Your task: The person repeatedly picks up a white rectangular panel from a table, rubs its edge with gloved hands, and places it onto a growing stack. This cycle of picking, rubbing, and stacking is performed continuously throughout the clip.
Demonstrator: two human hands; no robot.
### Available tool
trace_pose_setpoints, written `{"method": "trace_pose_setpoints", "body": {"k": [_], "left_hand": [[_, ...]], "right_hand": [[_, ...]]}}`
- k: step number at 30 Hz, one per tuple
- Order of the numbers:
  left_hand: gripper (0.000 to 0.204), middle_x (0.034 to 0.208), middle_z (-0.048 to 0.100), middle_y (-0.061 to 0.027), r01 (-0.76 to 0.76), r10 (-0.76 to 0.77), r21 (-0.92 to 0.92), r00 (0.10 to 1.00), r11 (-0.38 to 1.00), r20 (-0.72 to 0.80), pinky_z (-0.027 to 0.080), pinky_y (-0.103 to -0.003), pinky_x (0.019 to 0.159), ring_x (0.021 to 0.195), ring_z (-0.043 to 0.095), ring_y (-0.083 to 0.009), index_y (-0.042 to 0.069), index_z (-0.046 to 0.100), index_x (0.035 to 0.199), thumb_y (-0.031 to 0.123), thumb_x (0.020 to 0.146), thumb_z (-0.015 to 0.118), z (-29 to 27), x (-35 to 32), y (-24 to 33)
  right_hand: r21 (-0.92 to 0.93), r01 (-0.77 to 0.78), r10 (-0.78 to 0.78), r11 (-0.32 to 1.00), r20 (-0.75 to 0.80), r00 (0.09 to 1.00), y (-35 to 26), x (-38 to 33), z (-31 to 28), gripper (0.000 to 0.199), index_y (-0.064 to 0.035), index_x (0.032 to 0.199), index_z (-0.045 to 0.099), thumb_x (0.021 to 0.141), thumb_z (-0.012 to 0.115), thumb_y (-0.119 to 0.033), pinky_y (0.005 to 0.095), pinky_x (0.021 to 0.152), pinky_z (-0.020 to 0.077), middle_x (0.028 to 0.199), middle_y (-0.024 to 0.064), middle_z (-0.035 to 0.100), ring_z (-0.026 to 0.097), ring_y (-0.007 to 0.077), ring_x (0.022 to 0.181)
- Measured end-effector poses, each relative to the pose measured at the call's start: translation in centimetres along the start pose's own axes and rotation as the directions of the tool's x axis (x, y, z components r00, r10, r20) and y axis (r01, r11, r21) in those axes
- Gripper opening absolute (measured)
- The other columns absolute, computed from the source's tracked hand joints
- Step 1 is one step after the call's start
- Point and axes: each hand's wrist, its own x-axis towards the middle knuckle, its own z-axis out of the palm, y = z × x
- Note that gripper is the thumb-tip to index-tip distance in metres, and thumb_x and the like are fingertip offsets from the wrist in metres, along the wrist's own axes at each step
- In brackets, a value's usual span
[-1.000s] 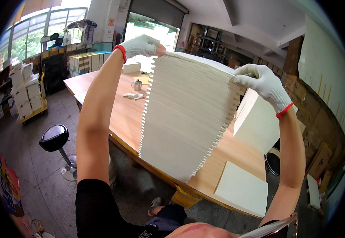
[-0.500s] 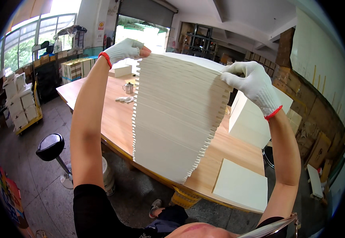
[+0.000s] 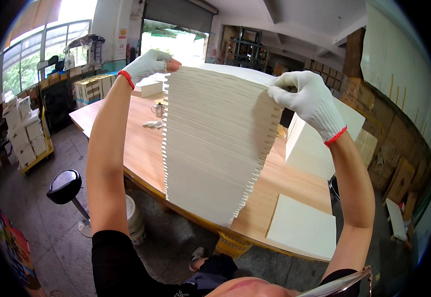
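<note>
A tall stack of white paper sheets (image 3: 210,143) rises from the table in front of me, its side edges stepped like teeth. My left hand (image 3: 151,66), in a white glove with bare fingertips, is closed on the top sheet's left corner. At the opposite corner, my right hand (image 3: 302,96), gloved in white with a red cuff, pinches the sheet's edge between thumb and fingers. The top sheet bows slightly between the hands. How many layers each hand grips is hidden.
The wooden table (image 3: 139,143) carries a metal cup (image 3: 158,109), a white glove (image 3: 152,124), a low white stack (image 3: 302,227) at the front right and a taller white block (image 3: 309,146) behind it. A black stool (image 3: 64,187) and a white bucket (image 3: 135,220) stand nearby.
My right hand has shifted slightly left and up with the sheet's corner. My left hand has also moved a little left; both keep their hold. The view has shifted slightly.
</note>
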Motion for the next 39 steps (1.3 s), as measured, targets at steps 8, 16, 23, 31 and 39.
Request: {"method": "trace_pose_setpoints", "body": {"k": [8,16,23,31,39], "left_hand": [[0.046,0.131,0.061,-0.0094,-0.274,0.162,-0.342,0.933,0.899,-0.32,0.045,-0.033,0.104,0.119,0.058,-0.0174,0.006,0.048,0.146,0.029,0.107,0.041,3.9,0.8,-7.2],[0.04,0.117,0.061,-0.0077,0.134,-0.218,-0.273,0.927,0.953,-0.306,0.047,-0.032,0.093,0.105,0.056,-0.0172,-0.002,0.054,0.135,0.026,0.108,0.045,21.8,-30.7,-26.5],[0.021,0.08,0.068,-0.0052,-0.655,0.63,-0.173,0.568,0.736,0.529,0.053,-0.035,0.06,0.069,0.066,-0.0249,0.013,0.076,0.094,0.007,0.074,0.076,47.4,-39.0,-2.6],[0.022,0.106,0.068,-0.008,-0.661,0.664,-0.167,0.635,0.732,0.395,0.052,-0.039,0.084,0.099,0.063,-0.0284,0.018,0.073,0.109,0.017,0.088,0.068,66.0,-22.3,18.4],[0.023,0.107,0.066,-0.0107,-0.524,0.519,-0.197,0.589,0.829,0.619,0.049,-0.038,0.09,0.104,0.061,-0.0311,0.012,0.073,0.109,0.025,0.091,0.068,71.9,-19.8,20.0]], "right_hand": [[-0.272,0.199,-0.237,0.942,-0.116,0.964,1.9,-2.1,-1.3,0.046,-0.009,0.115,0.07,0.085,0.071,-0.044,0.0409,0.079,0.0529,0.101,0.017,0.07,0.068,0.0309,0.09],[-0.2,-0.475,0.458,0.857,-0.124,0.88,14.5,-32.9,-4.2,0.042,-0.01,0.117,0.067,0.093,0.063,-0.045,0.0403,0.08,0.0531,0.1,0.0145,0.07,0.067,0.0308,0.091],[-0.294,-0.921,0.879,0.257,-0.324,0.349,21.8,-59.1,-6.2,0.045,-0.0071,0.104,0.067,0.096,0.056,-0.05,0.0486,0.083,0.0507,0.1,0.02,0.071,0.066,0.0403,0.097],[-0.436,-0.785,0.707,0.44,-0.371,0.602,22.6,-58.8,-1.7,0.046,-0.0096,0.079,0.063,0.09,0.06,-0.054,0.0471,0.072,0.0499,0.079,0.0137,0.065,0.065,0.0335,0.079],[-0.32,-0.797,0.749,0.512,-0.287,0.597,23.2,-55.8,-2.6,0.046,-0.0073,0.091,0.06,0.094,0.054,-0.053,0.0473,0.076,0.0496,0.085,0.0171,0.066,0.065,0.0371,0.085]]}}
